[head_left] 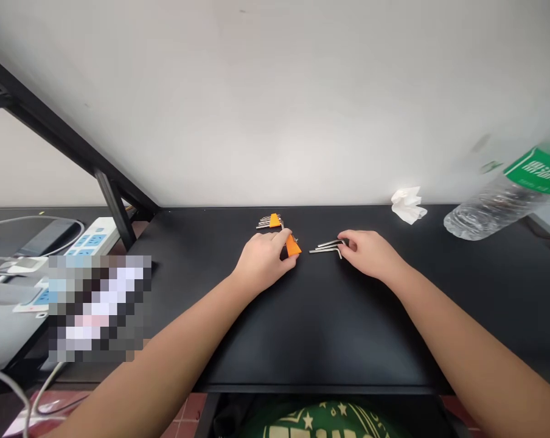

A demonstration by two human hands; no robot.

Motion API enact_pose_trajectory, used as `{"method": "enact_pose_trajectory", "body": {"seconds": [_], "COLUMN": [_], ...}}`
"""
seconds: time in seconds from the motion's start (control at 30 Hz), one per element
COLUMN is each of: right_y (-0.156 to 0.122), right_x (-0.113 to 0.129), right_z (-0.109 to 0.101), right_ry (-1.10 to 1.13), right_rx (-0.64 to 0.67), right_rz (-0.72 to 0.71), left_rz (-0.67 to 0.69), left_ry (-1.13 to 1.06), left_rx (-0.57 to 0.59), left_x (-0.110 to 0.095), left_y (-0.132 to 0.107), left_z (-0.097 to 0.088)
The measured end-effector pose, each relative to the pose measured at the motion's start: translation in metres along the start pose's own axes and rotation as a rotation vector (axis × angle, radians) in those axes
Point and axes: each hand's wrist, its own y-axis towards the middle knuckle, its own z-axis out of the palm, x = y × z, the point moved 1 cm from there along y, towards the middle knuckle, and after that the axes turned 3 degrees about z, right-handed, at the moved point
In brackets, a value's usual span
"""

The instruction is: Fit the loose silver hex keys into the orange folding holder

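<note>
Orange plastic is what I see under my left hand [263, 261]: a wedge-shaped holder [292, 245] pinched at the fingertips, smooth and matte, resting on the black table [311, 328]. Just behind the holder lies a second orange clip [274, 221] with thin steel keys fanned out of it. Right of the holder, apart from it, three loose hex keys [326, 247] lie side by side, bright, L-shaped, hard-edged; my right hand [370, 254] touches their bent ends, fingers curled, not yet closed around one. I judge I'm at the sorting step; next calls for a fine pinch on one slim key
</note>
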Motion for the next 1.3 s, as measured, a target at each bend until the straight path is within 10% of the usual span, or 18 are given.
{"method": "enact_pose_trajectory", "body": {"seconds": [0.73,0.97,1.3], "right_y": [-0.018,-0.023,-0.020], "right_x": [0.027,0.049,0.046], "right_z": [0.010,0.005,-0.002], "right_ry": [0.014,0.667,0.533], "right_rx": [-0.051,0.112,0.123], "right_rz": [-0.311,-0.122,-0.161], "left_rz": [0.154,0.339,0.236], "left_ry": [-0.110,-0.152,-0.142], "left_rx": [-0.148,-0.270,-0.187], "left_x": [-0.005,-0.022,-0.021], "left_y": [-0.005,-0.008,-0.005], "left_z": [0.008,0.005,0.007]}}
